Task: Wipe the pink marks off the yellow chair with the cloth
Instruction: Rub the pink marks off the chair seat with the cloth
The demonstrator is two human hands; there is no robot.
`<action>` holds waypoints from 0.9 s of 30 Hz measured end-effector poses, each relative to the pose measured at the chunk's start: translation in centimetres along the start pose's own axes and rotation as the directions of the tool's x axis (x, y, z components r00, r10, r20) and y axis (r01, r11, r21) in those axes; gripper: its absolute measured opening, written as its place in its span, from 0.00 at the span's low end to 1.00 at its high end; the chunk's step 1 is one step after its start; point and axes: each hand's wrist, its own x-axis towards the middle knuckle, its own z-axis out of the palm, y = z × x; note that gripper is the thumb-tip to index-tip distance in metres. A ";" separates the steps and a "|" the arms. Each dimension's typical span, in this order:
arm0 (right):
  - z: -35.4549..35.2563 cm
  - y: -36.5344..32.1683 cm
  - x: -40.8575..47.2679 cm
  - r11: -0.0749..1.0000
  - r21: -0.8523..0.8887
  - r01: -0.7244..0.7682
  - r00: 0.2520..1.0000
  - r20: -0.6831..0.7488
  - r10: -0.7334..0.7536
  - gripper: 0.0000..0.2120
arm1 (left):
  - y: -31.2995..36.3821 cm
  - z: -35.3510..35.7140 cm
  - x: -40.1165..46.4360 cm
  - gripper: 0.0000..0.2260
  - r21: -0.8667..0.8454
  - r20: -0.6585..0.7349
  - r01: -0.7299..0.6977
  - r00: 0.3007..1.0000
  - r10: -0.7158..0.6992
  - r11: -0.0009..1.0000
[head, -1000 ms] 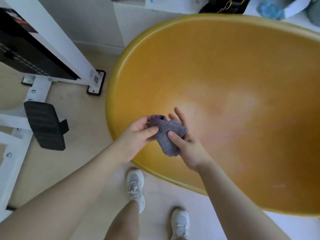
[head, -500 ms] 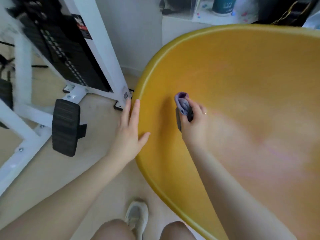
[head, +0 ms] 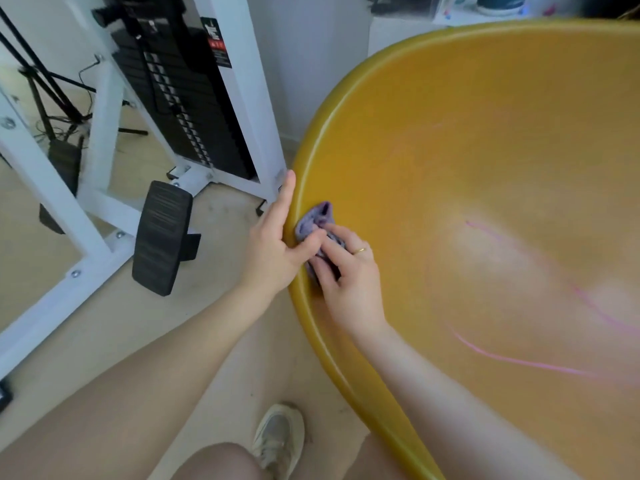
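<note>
At the yellow chair (head: 450,140) rim, the left hand (head: 273,247) braces flat-fingered while the right hand (head: 349,275) pinches the cloth (head: 317,220), seemingly scrubbing; pink marks (head: 512,360) (well right) come next.

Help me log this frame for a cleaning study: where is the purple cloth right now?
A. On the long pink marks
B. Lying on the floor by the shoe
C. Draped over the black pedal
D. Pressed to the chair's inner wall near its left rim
D: the right hand presses the purple cloth against the yellow chair just inside its rim, beside the left hand, well clear of the pink marks.
</note>
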 end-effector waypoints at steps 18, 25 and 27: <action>1.1 0.2 0.7 0.995 -0.035 0.093 0.986 -0.137 -0.097 0.15 | -1.9 1.1 -0.1 0.20 -0.054 -0.154 -0.162 0.976 0.152 0.985; 1.0 3.4 9.8 0.985 -0.074 -0.155 0.898 -0.426 0.110 0.17 | -2.1 1.1 -0.1 0.20 -0.049 -0.109 -0.152 0.983 0.146 0.987; 0.6 3.9 11.3 0.972 -0.007 -0.235 0.862 -0.464 0.205 0.17 | -2.2 1.1 -0.1 0.20 -0.052 -0.107 -0.160 0.982 0.154 0.986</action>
